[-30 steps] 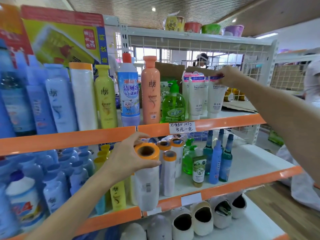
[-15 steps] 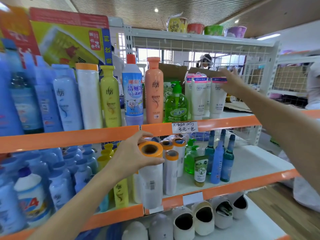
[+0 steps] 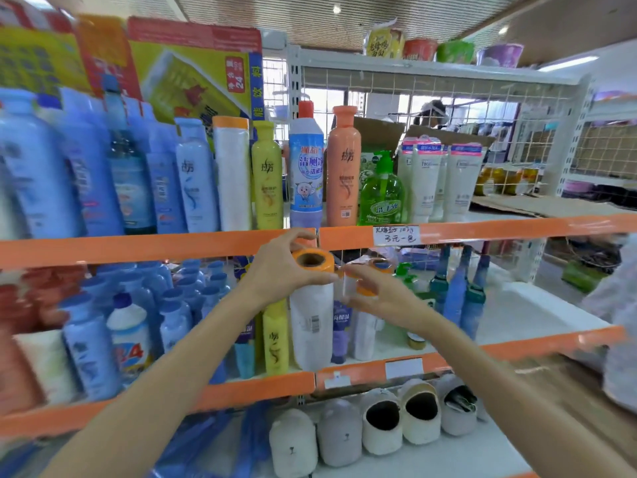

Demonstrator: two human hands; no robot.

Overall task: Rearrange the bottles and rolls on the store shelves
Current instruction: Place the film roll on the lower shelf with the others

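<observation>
Middle shelf, front edge — white roll with an orange end, upright, hollow core facing up. Left hand grips its top, fingers curled round the orange band, thumb on the near side. Just right of it, a second, smaller white roll, upright; right hand is at its upper part, fingers curled toward it, though blur leaves it unclear whether they close on it. Yellow bottle stands touching the first roll's left side. Behind the right hand — green pump bottle and three dark blue-green bottles. Upper shelf carries another orange-capped roll, a peach bottle and white tubes. Lower shelf: slippers.
</observation>
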